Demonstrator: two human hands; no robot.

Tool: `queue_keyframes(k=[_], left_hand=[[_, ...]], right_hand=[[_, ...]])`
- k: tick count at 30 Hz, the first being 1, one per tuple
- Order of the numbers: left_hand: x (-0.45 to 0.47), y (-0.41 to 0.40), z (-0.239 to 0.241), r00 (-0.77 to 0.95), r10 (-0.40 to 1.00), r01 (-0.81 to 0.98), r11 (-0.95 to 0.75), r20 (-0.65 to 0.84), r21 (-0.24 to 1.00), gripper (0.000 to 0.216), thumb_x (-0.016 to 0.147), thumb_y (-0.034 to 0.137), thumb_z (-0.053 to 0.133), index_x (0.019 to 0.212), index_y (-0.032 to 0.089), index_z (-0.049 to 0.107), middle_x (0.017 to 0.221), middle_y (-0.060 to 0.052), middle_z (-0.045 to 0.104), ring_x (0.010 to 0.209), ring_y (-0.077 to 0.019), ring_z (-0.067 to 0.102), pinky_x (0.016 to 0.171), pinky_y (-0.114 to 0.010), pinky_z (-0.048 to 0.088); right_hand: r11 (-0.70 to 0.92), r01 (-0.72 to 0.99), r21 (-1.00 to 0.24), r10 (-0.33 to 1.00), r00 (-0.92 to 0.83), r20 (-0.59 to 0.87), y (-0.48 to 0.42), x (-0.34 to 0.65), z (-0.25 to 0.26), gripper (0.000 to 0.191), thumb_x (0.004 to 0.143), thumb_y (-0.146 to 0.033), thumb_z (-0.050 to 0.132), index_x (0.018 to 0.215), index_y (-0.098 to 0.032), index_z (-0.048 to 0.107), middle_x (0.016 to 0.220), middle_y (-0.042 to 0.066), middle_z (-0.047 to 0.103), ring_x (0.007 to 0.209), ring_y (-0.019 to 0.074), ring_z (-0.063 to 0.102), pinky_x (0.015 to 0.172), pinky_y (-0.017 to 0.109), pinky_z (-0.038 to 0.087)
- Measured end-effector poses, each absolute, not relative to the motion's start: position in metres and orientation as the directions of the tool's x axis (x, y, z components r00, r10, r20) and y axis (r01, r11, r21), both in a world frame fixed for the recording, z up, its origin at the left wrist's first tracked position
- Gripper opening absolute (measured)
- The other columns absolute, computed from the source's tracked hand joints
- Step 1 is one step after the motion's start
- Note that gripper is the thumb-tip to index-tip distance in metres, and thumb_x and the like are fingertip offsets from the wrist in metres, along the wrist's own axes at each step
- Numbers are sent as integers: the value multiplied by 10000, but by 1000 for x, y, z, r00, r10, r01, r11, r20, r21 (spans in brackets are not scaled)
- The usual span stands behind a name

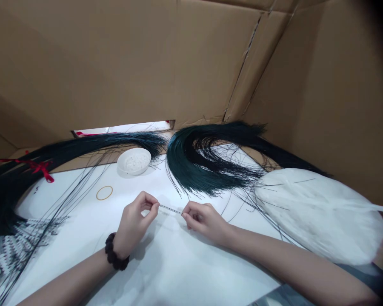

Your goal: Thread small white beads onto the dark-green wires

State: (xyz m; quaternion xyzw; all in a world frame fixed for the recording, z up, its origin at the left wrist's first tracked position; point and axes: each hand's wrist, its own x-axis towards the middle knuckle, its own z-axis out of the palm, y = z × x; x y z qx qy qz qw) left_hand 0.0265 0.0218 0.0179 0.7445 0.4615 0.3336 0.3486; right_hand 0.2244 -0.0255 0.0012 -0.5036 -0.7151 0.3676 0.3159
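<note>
Between my two hands a short, thin beaded strand is stretched almost level, dark with pale segments. My left hand pinches its left end between thumb and forefinger; a dark beaded bracelet circles that wrist. The right end is pinched in the fingertips of my right hand, whose other fingers are curled. Behind my left hand stands a white bowl holding small white pieces, too small to make out. A curved bundle of dark green strands lies beyond my right hand.
Another dark bundle, tied with red ribbon, runs along the left. Black-and-white strands lie lower left. A yellow rubber band rests on the white surface. A filled white bag sits right. Cardboard walls rise behind.
</note>
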Motion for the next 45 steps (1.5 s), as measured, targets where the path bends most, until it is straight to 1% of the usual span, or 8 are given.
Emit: queue_keyframes(k=[4,7,12,16,23,27,32,45], left_hand=[[28,20,18,339,931,448,-285,134,847,68,740,196,504,700,191,448,690,16,566,669,-130,566,626,-248,445],[28,23,15,331,939,340,-207,89,917,142,724,164,521,675,197,392,696,25,546,668,-114,538,642,-244,426],[31,27,16,375,925,54,54,-70,997,143,723,108,494,686,188,382,657,46,507,569,-79,483,558,-216,380],[33,27,20,407,905,-18,146,-126,989,111,737,111,481,691,176,403,677,41,490,569,-76,479,556,-218,365],[29,25,21,439,898,193,-112,17,975,62,762,198,509,786,177,456,719,17,493,681,-113,496,635,-242,398],[26,25,22,459,878,327,-308,135,893,23,779,171,470,797,185,468,769,7,517,733,-121,511,696,-250,402],[26,23,25,505,836,440,-462,213,770,92,759,115,453,784,186,505,760,9,550,728,-122,511,682,-238,397],[26,22,27,531,829,475,-464,177,748,86,764,131,440,790,194,492,759,12,555,720,-122,518,678,-239,408]], right_hand=[[310,576,-756,942,-295,162,-25,225,-1,100,793,-185,417,749,-165,505,549,-15,551,476,77,440,502,186,345],[348,612,-711,933,-301,198,-25,226,-3,106,792,-189,417,749,-169,511,537,-22,524,476,76,419,501,185,332],[345,606,-717,934,-298,197,-24,227,-4,117,804,-204,404,758,-170,506,527,-24,512,466,74,415,491,181,325],[332,601,-727,937,-295,185,-23,227,-5,118,809,-212,399,762,-168,498,530,-24,515,465,73,418,491,179,324],[324,614,-720,940,-294,172,-24,227,-3,106,804,-207,406,757,-172,495,540,-25,519,478,74,420,501,180,325],[320,610,-725,941,-294,168,-23,228,-2,101,801,-197,410,754,-173,495,543,-26,522,481,74,429,504,179,328],[323,622,-713,942,-283,181,-22,231,-2,106,804,-201,409,766,-175,504,541,-24,529,485,78,446,507,182,331],[341,645,-684,936,-304,179,-20,232,-4,125,817,-204,396,801,-176,517,557,-17,567,497,85,480,521,187,340]])
